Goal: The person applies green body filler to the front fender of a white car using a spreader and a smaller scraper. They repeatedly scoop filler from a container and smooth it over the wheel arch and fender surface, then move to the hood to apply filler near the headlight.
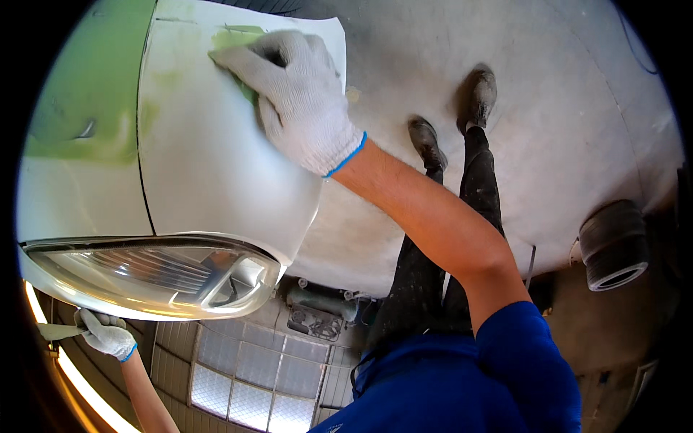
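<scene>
**Gloved hands at work on a white car fender**

Seen from above, a person in a blue shirt leans over the front corner of a white car. The right hand [299, 97], in a white knit glove with a blue cuff, lies flat on the white fender panel [209, 166], fingers [242, 63] pressed together and pointing up and to the left. Beneath the palm and fingertips sits a patch of pale green filler [234, 37] near the panel's upper edge. A wider green area [86, 94] covers the neighbouring panel to the left, across a dark seam. Below the fender lies the clear headlight [155, 278]. The left hand [107, 333], gloved the same way, is low at the left under the headlight, fingers curled around a flat pale piece [58, 330]; what it is cannot be told. The person's dark trousers and shoes [451, 119] stand on the grey concrete floor [563, 115]. A dark roll [613, 245] rests at the right.
</scene>
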Available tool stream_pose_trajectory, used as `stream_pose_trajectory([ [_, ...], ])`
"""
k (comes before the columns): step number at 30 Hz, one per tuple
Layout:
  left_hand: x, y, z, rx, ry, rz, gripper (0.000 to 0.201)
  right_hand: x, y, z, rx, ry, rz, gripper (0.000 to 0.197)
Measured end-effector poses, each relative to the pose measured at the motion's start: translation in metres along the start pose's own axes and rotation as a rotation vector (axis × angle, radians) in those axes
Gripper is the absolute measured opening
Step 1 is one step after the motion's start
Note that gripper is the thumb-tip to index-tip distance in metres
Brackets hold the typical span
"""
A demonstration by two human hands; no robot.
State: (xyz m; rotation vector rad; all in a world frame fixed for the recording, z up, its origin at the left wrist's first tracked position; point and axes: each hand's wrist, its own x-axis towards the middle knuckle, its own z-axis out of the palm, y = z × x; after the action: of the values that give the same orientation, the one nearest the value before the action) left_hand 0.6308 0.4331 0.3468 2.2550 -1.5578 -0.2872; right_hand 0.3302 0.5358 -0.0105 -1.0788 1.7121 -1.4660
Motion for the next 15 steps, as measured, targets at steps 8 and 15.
stream_pose_trajectory([
  [8,0.006,-0.014,-0.017,-0.057,-0.069,0.009,0.024,-0.041,-0.005,-0.035,0.096,-0.165,0.040,0.043],
  [15,0.009,-0.013,-0.014,-0.017,-0.046,0.025,0.020,0.018,-0.007,-0.006,0.013,0.005,0.030,0.044],
])
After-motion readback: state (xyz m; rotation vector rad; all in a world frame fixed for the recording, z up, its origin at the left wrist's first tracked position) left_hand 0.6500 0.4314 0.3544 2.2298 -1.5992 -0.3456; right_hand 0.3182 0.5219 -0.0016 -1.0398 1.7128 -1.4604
